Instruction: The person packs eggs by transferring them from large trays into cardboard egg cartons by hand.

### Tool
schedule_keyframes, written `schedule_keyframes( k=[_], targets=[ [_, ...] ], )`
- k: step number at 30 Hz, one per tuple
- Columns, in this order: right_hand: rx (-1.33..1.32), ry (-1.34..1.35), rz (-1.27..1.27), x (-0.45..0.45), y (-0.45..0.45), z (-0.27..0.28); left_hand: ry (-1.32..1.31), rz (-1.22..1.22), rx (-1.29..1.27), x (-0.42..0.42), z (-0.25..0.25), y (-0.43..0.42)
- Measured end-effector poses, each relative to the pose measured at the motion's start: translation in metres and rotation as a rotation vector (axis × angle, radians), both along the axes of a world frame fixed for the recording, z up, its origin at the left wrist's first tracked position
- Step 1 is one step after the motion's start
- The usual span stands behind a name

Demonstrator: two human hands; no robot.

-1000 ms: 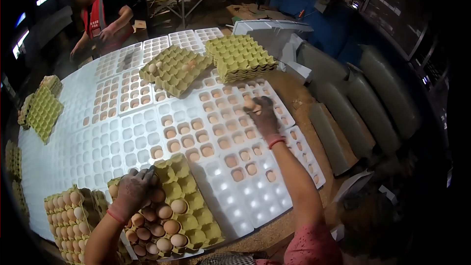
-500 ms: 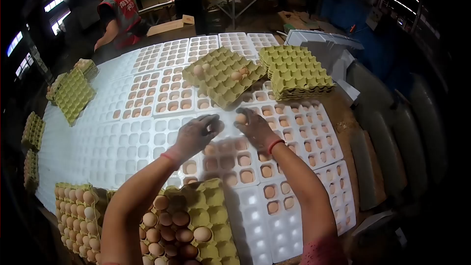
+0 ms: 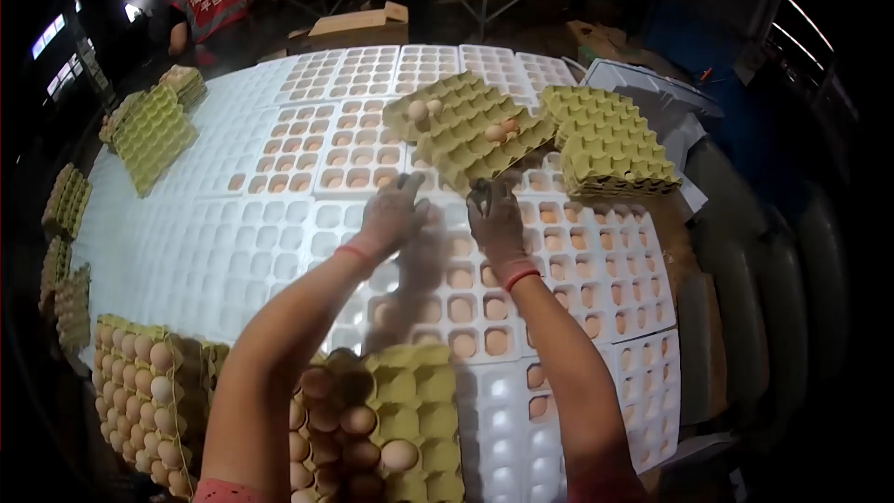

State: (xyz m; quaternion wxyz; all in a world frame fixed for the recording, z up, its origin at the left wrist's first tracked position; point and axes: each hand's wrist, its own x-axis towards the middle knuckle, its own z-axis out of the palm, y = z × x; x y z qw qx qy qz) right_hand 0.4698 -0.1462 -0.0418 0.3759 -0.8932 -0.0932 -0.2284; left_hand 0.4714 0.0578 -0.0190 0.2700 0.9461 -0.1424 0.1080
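Note:
My left hand, in a thin glove, hovers palm down over the white foam trays, fingers apart and nothing visible in them. Close to its right, my right hand has its gloved fingers curled down by the near corner of a tilted green egg tray; whatever they hold is hidden. Eggs sit in many foam cups around and below the right hand. Beneath my forearms, a green tray is partly filled with brown eggs.
Stacked green trays stand at the back right. A stack full of eggs is at the near left, with more green trays along the left edge. Beyond the table are a person in a red vest and a cardboard box.
My left hand left the near egg tray and moved forward over the foam trays. My right hand came in beside it; the egg seen in its fingers earlier is no longer visible. The view shifted.

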Motion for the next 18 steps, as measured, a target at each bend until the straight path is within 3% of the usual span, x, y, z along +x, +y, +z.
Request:
schedule_keyframes(
  k=[1,4,5,6,8,10,12,14,15,16,18],
  targets=[
    [0.107,-0.131,0.149,-0.011,0.007,0.003,-0.046,-0.051,-0.033,-0.003,0.007,0.022],
    [0.262,0.111,0.643,-0.104,0.038,0.086,0.195,-0.014,-0.034,-0.059,0.074,0.079],
    [0.159,0.3,0.767,-0.135,0.046,0.109,0.265,0.046,-0.047,-0.083,0.094,0.094],
    [-0.012,0.25,0.912,-0.161,0.053,0.125,0.323,0.095,-0.06,-0.102,0.111,0.106],
    [-0.38,-0.019,0.98,-0.225,0.078,0.119,0.377,0.128,-0.171,-0.16,0.128,0.14],
    [-0.387,-0.03,0.954,-0.247,0.089,0.071,0.382,0.15,-0.218,-0.202,0.132,0.151],
    [-0.4,-0.027,0.921,-0.262,0.084,0.076,0.294,0.131,-0.254,-0.239,0.13,0.156],
    [0.036,0.482,0.847,-0.262,0.057,0.129,0.115,-0.032,0.026,-0.267,0.122,0.155],
    [0.679,0.595,0.868,-0.265,0.049,0.111,0.076,-0.12,0.141,-0.276,0.115,0.153],
    [0.535,0.525,0.822,-0.262,0.037,0.112,0.038,-0.207,0.256,-0.285,0.107,0.149],
    [-0.251,0.292,0.759,-0.285,0.033,0.133,-0.039,-0.324,0.468,-0.292,0.08,0.142]
  ],
)
